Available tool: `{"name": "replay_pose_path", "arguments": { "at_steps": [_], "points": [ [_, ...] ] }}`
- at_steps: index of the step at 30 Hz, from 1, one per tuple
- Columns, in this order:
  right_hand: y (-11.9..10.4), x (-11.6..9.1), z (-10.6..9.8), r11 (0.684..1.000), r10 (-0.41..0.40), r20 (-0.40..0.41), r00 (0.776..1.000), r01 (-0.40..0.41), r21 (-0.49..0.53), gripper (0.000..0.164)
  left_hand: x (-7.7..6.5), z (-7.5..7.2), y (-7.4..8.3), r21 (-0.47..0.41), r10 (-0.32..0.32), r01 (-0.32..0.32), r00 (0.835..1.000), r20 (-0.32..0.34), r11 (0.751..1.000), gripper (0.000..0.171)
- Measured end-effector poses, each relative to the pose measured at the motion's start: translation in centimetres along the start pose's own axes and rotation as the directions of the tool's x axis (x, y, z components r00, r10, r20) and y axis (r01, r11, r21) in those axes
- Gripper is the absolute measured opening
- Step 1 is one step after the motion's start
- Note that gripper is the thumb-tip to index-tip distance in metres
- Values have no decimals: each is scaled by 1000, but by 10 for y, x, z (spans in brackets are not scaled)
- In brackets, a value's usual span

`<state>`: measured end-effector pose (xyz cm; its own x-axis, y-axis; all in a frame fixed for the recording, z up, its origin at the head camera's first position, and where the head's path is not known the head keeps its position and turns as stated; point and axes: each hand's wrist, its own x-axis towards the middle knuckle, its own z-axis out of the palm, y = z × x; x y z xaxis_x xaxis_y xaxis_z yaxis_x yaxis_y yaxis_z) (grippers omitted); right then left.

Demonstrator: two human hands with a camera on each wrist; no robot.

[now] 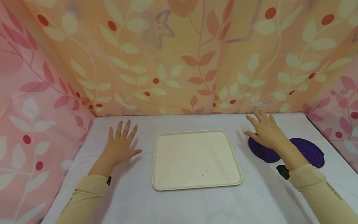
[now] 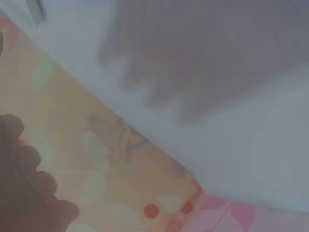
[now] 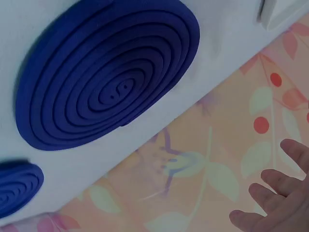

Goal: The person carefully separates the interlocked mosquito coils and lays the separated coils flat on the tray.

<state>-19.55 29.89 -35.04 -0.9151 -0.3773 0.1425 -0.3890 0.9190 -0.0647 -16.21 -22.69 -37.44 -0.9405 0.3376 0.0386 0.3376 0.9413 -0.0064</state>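
My left hand (image 1: 118,147) hovers over the white cloth left of a cream rectangular tray (image 1: 195,160), fingers spread, holding nothing. Its fingers show at the left edge of the left wrist view, and its shadow falls on the cloth. On the other side, my right hand (image 1: 265,132) is raised with loosely spread fingers and nothing in it. Beneath it lies a flat purple spiral coil (image 1: 264,152) (image 3: 111,82), partly hidden by the hand and wrist in the head view. A second purple spiral coil (image 1: 309,151) (image 3: 19,188) lies right of the forearm.
A white cloth (image 1: 126,199) covers the table. Small dark specks dot the tray's floor. Orange floral fabric (image 1: 179,62) stands along the back edge, with pink floral fabric (image 1: 25,124) at the left and right sides. The tray's corner (image 3: 282,12) shows in the right wrist view.
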Motion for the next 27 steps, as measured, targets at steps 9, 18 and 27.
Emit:
{"name": "replay_pose_path", "arguments": {
  "at_steps": [9, 18, 27],
  "points": [
    [5, -14, -4, 979, 39, -97, 995, -18, 201, 61, 7, 9, 22, -115, -1, 11, 996, 92, 993, 83],
    [11, -31, -1, 962, 98, -135, 986, -59, 268, 53, 11, 15, 42, -143, 36, -43, 998, -52, 989, 67],
    [17, -43, 7, 948, 154, -172, 973, -96, 303, 49, 10, 23, 74, -264, 26, -73, 984, -178, 962, 52]
  ]
}}
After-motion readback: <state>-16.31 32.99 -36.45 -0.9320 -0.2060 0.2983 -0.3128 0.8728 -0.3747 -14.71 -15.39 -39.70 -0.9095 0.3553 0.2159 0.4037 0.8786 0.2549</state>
